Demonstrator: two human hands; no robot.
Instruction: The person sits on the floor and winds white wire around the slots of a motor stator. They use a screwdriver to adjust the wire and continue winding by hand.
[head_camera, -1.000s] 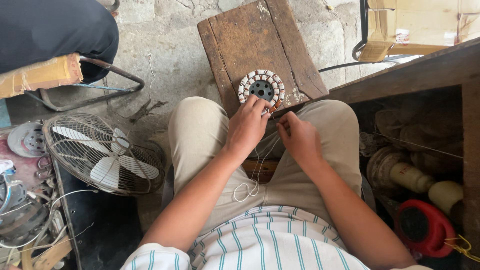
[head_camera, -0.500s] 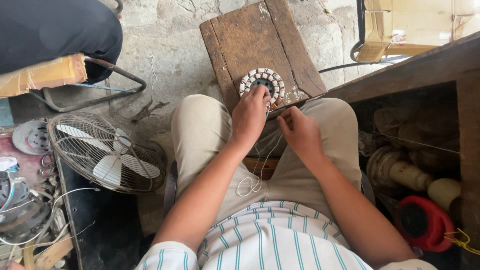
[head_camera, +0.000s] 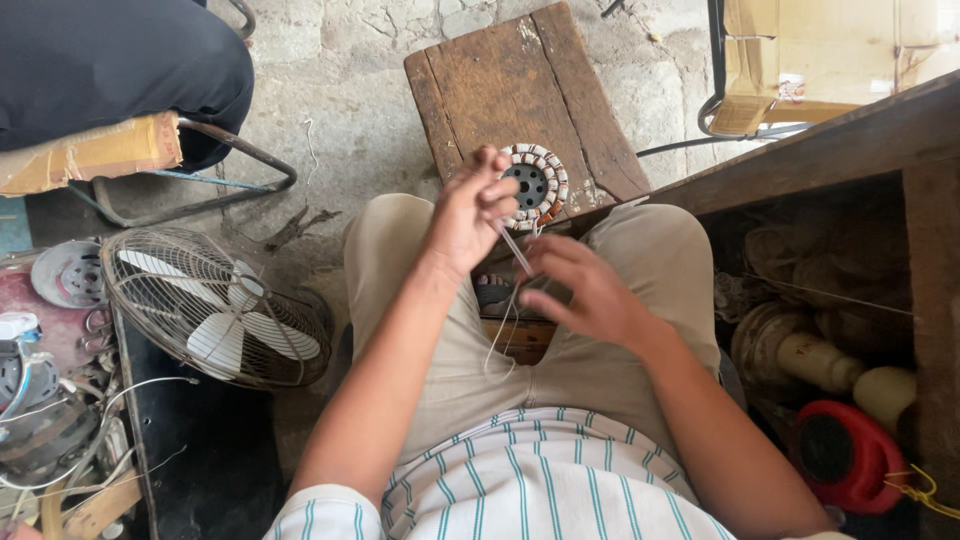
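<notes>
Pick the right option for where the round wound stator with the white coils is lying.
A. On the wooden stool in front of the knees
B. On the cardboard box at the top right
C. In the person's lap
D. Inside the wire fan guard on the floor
A: the stator rests on the worn wooden stool just past the knees, with the left hand beside it pulling a thin white string.

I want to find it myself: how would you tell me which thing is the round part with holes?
Find the old brown wooden stool on the stone floor, past the person's knees. At its near edge lies a round ring, dark in the middle, wrapped in white and reddish coils.
</notes>
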